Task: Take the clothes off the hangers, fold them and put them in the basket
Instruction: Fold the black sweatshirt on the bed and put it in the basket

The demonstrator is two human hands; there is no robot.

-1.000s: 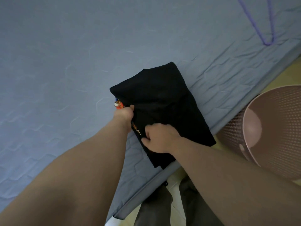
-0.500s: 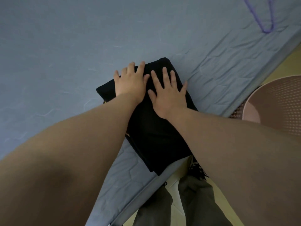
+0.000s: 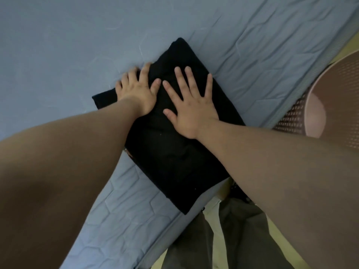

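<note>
pressing folded black garment at mattress edge with left hand and right hand, fingers spread; basket nearby.

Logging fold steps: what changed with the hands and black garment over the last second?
The left hand and right hand let go of the edge of the black garment, slid forward and now press flat on it. Garment still on the bed, basket beside.

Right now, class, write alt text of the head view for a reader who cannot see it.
The left hand and right hand press flat, fingers spread, on a folded black garment near the edge of a blue quilted mattress. A pink perforated basket stands beside the mattress on the right.
</note>
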